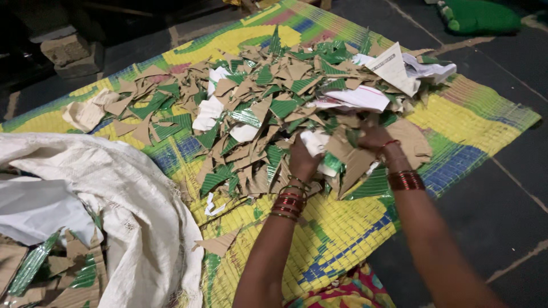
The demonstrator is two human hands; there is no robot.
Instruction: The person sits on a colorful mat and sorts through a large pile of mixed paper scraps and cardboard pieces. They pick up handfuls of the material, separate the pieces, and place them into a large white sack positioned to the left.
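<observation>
**Digging into the scrap pile, both hands buried**

Scooping at the near edge of the cardboard scrap pile (268, 108), both hands go in together. The left hand (301, 161) curls around white and brown pieces; the right hand (375, 138) closes on a large brown flap beside it. The pile stretches away across the striped mat (342, 228). An open white sack (114, 194) lies well left of the pile.

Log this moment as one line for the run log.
left hand: in scrap pile | right hand: in same pile | sack: left, open | mat: underneath
</observation>
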